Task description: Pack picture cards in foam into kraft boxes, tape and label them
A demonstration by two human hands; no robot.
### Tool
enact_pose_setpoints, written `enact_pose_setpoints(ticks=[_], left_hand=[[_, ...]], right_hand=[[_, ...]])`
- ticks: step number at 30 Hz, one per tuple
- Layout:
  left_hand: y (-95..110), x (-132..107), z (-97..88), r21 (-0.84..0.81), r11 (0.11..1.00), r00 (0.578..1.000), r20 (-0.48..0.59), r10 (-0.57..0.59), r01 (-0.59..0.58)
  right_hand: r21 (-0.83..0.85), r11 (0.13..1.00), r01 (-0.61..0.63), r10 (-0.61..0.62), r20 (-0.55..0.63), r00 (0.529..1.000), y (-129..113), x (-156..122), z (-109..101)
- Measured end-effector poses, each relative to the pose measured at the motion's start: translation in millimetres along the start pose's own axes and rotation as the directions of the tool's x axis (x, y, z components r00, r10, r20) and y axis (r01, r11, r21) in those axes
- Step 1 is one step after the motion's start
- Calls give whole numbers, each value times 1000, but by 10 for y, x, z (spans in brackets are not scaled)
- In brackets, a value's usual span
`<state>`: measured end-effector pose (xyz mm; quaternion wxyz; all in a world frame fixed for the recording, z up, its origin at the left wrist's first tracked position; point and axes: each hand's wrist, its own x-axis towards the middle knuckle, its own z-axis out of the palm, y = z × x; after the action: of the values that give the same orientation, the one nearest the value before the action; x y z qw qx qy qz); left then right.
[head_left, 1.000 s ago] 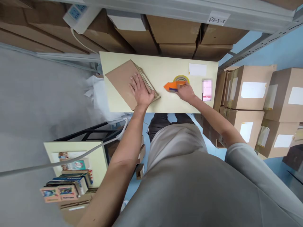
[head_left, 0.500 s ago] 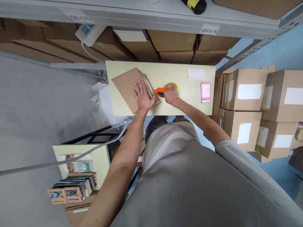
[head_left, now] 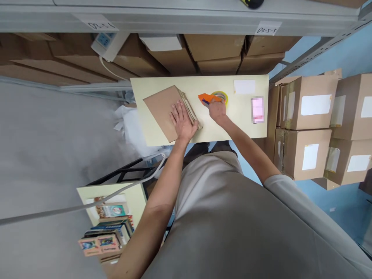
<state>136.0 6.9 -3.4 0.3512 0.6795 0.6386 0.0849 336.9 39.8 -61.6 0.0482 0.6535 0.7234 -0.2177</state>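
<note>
A flat brown cardboard package [head_left: 161,110], layered along its right edge, lies at a slant on the cream table [head_left: 209,133]. My left hand [head_left: 183,120] rests on its right part, palm down with fingers spread. Just right of the package, my right hand [head_left: 217,109] is closed around an orange tape dispenser [head_left: 205,97]. A yellow-rimmed tape roll [head_left: 224,95] shows behind that hand. The dispenser's front end points left and stands a little apart from the package. My fingers hide much of its handle.
A white paper [head_left: 244,86] and a pink-screened phone [head_left: 257,110] lie at the table's right. Labelled cartons [head_left: 312,102] are stacked beyond. A grey shelf [head_left: 180,23] runs above brown boxes. At lower left, books [head_left: 109,232] stand on a side table near a grey cable [head_left: 66,210].
My right hand has moved the tape dispenser up and right, away from the package's edge. My left hand stays on the package. The whole view has shifted slightly.
</note>
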Motion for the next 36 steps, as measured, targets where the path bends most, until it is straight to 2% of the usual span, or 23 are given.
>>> enact_pose_setpoints(ticks=[3,5,8,11,14,16,19,21,22,24,27,31,36], left_hand=[[-22,-25,-78,15,1000,1000,-6,15,-15],[-81,-23,-158,30,998,999,-12,52,-51],[-226,7,-295,56,992,993,-2,117,-117],[-379,48,-405,76,980,983,21,180,-181],[-490,73,-457,81,968,971,41,234,-237],[-541,80,-461,74,963,966,45,256,-259],[-597,81,-440,63,959,961,40,273,-275],[-620,79,-420,55,958,960,35,278,-280],[-628,78,-411,49,958,959,35,281,-283],[-633,75,-397,34,956,956,39,290,-291],[-627,71,-389,26,954,954,44,298,-299],[-618,66,-388,41,951,951,51,304,-306],[-602,61,-385,52,945,946,46,322,-324]], right_hand=[[42,976,-214,217,-86,972,122,-146,132],[79,962,-263,269,-74,960,154,-280,210],[143,944,-296,306,-49,951,146,-425,252],[280,914,-293,343,-149,927,50,-555,241],[475,833,-284,435,-246,866,-195,-757,308],[646,709,-283,502,-180,846,-439,-911,428],[863,402,-305,556,35,831,-853,-1082,641],[939,208,-274,546,121,829,-1104,-1118,733],[959,139,-246,535,137,834,-1208,-1111,753],[977,59,-203,517,144,844,-1352,-1049,744],[977,11,-214,501,180,846,-1399,-897,657],[971,-19,-239,451,222,864,-1302,-805,533],[969,92,-231,523,150,839,-1336,-1017,509]])
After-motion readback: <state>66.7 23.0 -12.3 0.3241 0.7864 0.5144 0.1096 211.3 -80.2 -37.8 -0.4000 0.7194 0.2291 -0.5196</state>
